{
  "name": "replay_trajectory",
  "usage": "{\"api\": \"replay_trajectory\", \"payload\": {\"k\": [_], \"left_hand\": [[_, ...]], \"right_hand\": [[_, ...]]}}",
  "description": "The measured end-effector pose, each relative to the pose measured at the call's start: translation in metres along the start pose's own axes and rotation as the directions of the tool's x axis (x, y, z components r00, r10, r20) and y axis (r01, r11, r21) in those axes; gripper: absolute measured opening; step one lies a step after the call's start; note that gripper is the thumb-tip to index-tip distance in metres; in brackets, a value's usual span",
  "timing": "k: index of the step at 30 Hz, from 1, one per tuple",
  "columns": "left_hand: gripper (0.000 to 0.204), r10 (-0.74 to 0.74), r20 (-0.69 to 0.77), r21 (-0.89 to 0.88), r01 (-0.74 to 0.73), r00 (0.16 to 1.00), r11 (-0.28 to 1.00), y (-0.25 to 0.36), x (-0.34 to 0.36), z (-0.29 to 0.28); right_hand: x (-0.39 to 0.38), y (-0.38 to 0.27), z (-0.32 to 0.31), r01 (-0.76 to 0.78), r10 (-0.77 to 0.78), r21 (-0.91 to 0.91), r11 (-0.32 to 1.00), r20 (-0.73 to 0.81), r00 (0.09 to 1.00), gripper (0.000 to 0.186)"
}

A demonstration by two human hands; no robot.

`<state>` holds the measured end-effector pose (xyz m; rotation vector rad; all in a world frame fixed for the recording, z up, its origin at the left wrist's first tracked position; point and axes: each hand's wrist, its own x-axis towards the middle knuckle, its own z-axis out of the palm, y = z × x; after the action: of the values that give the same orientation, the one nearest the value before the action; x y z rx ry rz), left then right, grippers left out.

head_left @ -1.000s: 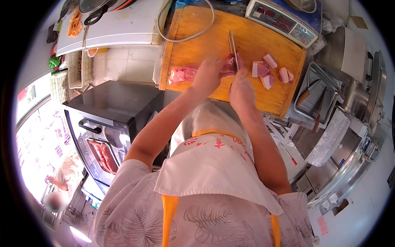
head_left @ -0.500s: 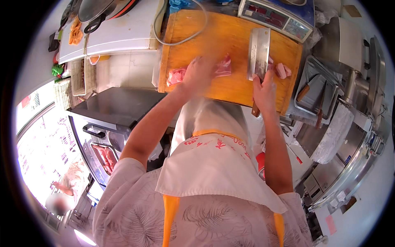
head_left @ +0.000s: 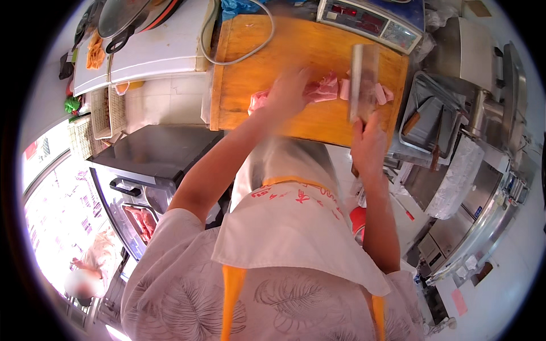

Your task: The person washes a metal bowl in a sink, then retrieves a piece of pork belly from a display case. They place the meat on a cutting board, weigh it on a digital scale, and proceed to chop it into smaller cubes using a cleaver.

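A long piece of raw pink meat (head_left: pixel 323 89) lies across the wooden cutting board (head_left: pixel 244 51). My left hand (head_left: pixel 289 94) is closed over its middle, the fingers blurred and partly hidden. My right hand (head_left: pixel 369 142) grips a cleaver (head_left: pixel 364 79) by its wooden handle, the wide blade pointing away from me over the right part of the board. A small cut piece of meat (head_left: pixel 344 90) sits just left of the blade, and other cut pieces (head_left: pixel 384 93) lie to its right. Part of the meat is hidden under my left hand.
Beyond the board stands a digital scale (head_left: pixel 369 25), and a grey hose (head_left: pixel 268 34) loops over the board's far left. Right of the board is a metal tray (head_left: pixel 424 122) with knives. A dark-topped cabinet (head_left: pixel 162 145) stands left. Another person (head_left: pixel 94 264) is at the far left.
My left hand and the long meat have shifted right along the board, toward the cleaver. The cleaver has also moved right, and a small piece now shows left of its blade.
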<state>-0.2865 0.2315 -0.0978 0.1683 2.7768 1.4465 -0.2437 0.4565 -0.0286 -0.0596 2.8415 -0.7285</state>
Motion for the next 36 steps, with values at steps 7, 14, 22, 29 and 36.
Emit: {"api": "replay_trajectory", "payload": {"k": [7, 14, 22, 29, 36], "left_hand": [[0.026, 0.014, -0.118, 0.074, -0.005, 0.993, 0.997, -0.013, -0.025, 0.004], [0.023, -0.045, -0.053, 0.054, 0.048, 0.998, 0.997, -0.022, -0.021, 0.007], [0.027, -0.142, -0.002, -0.053, 0.142, 0.990, 0.988, -0.022, -0.007, -0.003], [0.023, -0.280, 0.119, 0.144, 0.262, 0.953, 0.954, 0.029, 0.009, -0.029], [0.024, -0.096, 0.028, 0.035, 0.095, 0.995, 0.995, -0.010, -0.007, -0.007]], "right_hand": [[-0.010, -0.031, 0.019, -0.043, 0.065, -0.107, 0.993, 0.203, 0.977, 0.035], [0.034, -0.021, 0.050, 0.037, -0.026, -0.040, 0.999, 0.243, 0.970, 0.044], [0.055, -0.010, 0.083, 0.081, -0.058, -0.107, 0.991, 0.198, 0.978, 0.039], [0.053, -0.011, 0.073, 0.062, -0.045, -0.060, 0.996, 0.254, 0.966, 0.041], [0.016, -0.009, 0.070, -0.011, 0.022, -0.057, 0.998, 0.209, 0.978, 0.051]]}}
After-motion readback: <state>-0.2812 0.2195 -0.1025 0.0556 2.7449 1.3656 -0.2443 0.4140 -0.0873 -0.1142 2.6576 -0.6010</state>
